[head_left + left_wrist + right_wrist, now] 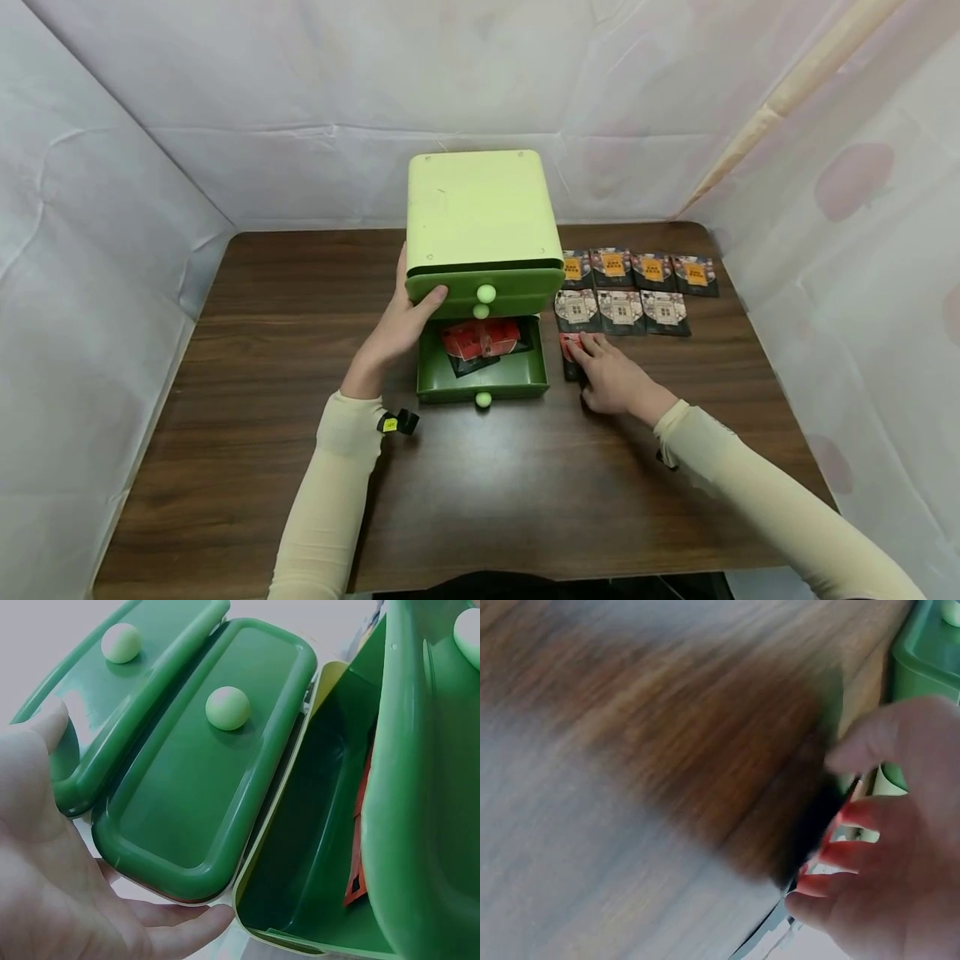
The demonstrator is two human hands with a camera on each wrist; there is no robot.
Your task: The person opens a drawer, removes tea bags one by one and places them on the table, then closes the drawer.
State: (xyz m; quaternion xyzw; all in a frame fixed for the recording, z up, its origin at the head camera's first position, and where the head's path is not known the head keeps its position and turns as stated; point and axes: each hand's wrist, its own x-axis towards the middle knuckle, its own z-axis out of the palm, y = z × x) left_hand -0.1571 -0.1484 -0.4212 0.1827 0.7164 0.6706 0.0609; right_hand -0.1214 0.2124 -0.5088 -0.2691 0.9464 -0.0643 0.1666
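Observation:
A small green drawer cabinet point(480, 208) stands mid-table under a pale yellow-green top. My left hand point(401, 321) grips its left side, thumb on the upper drawer front point(172, 660) and fingers along the side. The bottom drawer point(483, 387) is pulled out and holds red-and-black packets point(480, 340), lying overlapped. To the right of the cabinet, my right hand point(618, 379) pinches a red-and-black packet point(567, 350). In the right wrist view the packet's dark side point(814, 825) tilts up between thumb and fingers, partly blurred.
Beyond the right hand lie two rows of packets: several with orange labels point(652, 269) at the back and three with pale fronts point(621, 309) before them. The brown wooden table point(300, 333) is bordered by white sheeting point(360, 179).

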